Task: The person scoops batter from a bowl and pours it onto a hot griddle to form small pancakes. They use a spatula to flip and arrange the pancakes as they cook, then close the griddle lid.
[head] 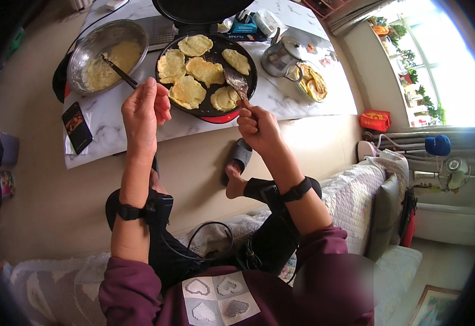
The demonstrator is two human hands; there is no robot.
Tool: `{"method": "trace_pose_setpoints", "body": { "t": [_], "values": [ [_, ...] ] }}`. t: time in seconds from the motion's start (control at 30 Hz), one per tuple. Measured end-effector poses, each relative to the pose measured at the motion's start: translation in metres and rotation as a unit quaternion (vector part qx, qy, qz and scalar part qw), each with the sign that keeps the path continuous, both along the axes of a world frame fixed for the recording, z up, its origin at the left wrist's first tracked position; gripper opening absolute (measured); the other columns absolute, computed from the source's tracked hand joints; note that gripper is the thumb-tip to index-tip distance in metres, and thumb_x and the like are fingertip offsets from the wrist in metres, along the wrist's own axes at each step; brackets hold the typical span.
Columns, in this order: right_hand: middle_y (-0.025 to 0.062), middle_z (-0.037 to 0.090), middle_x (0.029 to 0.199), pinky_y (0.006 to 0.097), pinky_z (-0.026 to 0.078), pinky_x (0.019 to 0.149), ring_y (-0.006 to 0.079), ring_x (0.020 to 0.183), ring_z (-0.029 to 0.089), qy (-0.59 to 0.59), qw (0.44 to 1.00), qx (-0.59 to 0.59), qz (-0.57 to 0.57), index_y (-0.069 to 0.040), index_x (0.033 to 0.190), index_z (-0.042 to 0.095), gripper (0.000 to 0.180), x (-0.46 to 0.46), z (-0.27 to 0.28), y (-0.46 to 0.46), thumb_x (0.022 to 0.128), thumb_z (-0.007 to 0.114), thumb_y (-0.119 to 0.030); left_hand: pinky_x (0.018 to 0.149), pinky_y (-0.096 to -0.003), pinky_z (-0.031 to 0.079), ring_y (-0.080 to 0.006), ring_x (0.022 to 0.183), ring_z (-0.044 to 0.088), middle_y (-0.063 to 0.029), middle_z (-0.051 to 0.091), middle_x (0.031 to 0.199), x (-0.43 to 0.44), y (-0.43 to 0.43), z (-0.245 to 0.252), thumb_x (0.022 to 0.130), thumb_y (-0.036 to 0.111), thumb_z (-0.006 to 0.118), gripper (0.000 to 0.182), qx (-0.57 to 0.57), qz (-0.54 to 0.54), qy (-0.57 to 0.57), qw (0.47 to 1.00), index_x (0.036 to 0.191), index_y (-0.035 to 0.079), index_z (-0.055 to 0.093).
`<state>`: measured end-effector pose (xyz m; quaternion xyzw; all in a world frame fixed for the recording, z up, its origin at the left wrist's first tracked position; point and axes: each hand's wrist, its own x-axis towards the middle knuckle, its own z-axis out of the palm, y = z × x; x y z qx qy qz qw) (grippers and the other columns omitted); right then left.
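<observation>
Several pale yellow pancakes (187, 92) lie on a round black electric griddle (202, 111) with its lid raised. My right hand (258, 124) grips the handle of a flat spatula (237, 81), whose blade is over the griddle's right side, against the edge of a pancake. My left hand (144, 110) is raised at the front left of the griddle, fingers loosely curled and apart, with nothing seen in it. Just beyond it, dark chopsticks (119, 71) lean in a metal bowl (143, 34) of yellow batter (123, 57); their near ends pass behind the hand.
A metal kettle (280, 57) and a plate of cooked pancakes (314, 83) stand right of the griddle. A phone (77, 127) lies on the marble-patterned table (111, 142) at left. Packets (268, 23) lie at the back. A quilted sofa (343, 199) is at right.
</observation>
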<state>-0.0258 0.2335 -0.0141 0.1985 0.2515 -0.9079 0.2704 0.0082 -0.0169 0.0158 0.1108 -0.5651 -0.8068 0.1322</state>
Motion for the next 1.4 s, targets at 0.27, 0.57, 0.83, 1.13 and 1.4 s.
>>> {"method": "trace_pose_setpoints", "body": {
  "t": [0.27,0.57,0.83,1.13,1.4],
  "values": [
    [-0.0020,0.038,0.071,0.0182,0.025,0.040,0.0048,0.052,0.030,-0.007,0.999,0.045,0.019,-0.002,0.102,0.046,0.012,-0.010,0.001,0.007,0.098,0.040,-0.012,0.040,-0.0182,0.033,-0.0049,0.045,0.049,0.0011,0.056,0.059,0.000,0.000,-0.002,0.098,0.034,0.053,0.035,0.005,-0.008,0.007,1.000,0.078,0.006,0.062],
    [-0.0033,0.036,0.069,0.0163,0.026,0.037,0.0037,0.050,0.030,-0.022,0.997,-0.023,0.075,0.005,0.122,0.042,0.029,-0.020,0.007,0.019,0.098,0.037,-0.010,0.040,-0.0180,0.032,-0.0050,0.046,0.049,0.0010,0.056,0.059,0.001,-0.003,0.000,0.098,0.033,0.053,0.034,0.008,-0.007,0.002,1.000,0.078,0.006,0.061],
    [-0.0026,0.035,0.068,0.0178,0.026,0.036,0.0041,0.049,0.029,-0.049,0.983,-0.160,0.080,0.008,0.126,0.039,0.034,-0.051,-0.001,0.005,0.096,0.038,-0.008,0.040,-0.0180,0.032,-0.0050,0.046,0.050,0.0010,0.056,0.059,0.002,-0.004,0.002,0.098,0.033,0.053,0.035,0.006,-0.003,-0.006,1.000,0.078,0.006,0.062],
    [-0.0030,0.034,0.067,0.0173,0.026,0.036,0.0042,0.049,0.030,-0.026,0.993,-0.100,0.064,0.007,0.122,0.042,0.031,-0.056,-0.013,0.002,0.095,0.040,-0.008,0.042,-0.0193,0.030,-0.0060,0.048,0.049,0.0014,0.056,0.062,0.003,-0.008,0.001,0.097,0.034,0.052,0.033,-0.003,-0.002,-0.001,1.000,0.079,0.007,0.061],
    [-0.0041,0.035,0.065,0.0193,0.024,0.039,0.0050,0.048,0.030,0.040,0.994,0.097,0.021,0.000,0.107,0.051,0.020,-0.045,-0.013,-0.018,0.095,0.041,-0.013,0.042,-0.0196,0.030,-0.0063,0.047,0.049,0.0015,0.056,0.061,0.002,-0.011,0.002,0.097,0.034,0.052,0.033,0.002,0.000,-0.006,1.000,0.079,0.008,0.061]
  ]
}}
